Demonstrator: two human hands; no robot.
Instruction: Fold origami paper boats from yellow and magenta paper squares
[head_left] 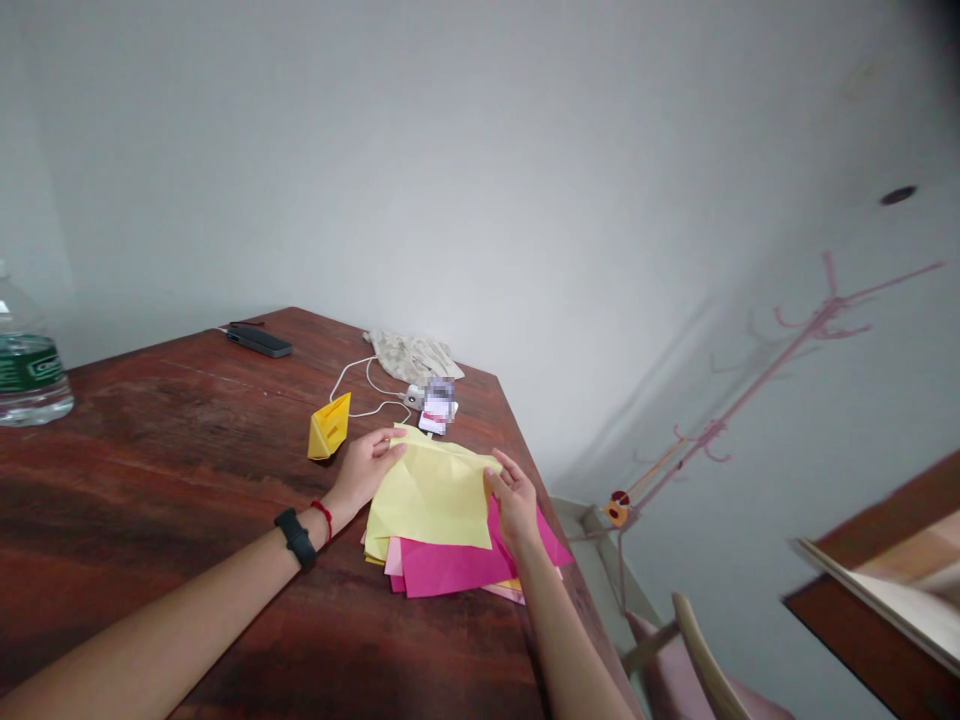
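A pale yellow sheet of paper [435, 495] is held by its two far corners between my hands. My left hand [367, 465] pinches the far left corner, thumb and fingers closed on it. At the far right corner, my right hand [516, 500] grips the sheet between thumb and fingers. Faint creases run across the paper. Under it lies a loose pile of coloured sheets, with a magenta sheet [450, 572] on top and pink and orange edges poking out. Just beyond my left hand sits a folded yellow paper boat [328, 428].
Behind the sheet lie a phone [438, 408] with white cables and a crumpled pale cloth [416, 357]. A dark power bank [259, 342] rests at the back of the wooden table [187, 480]. A water bottle [30, 370] stands far left; a chair [690, 650] and pink coat rack [772, 370] are right.
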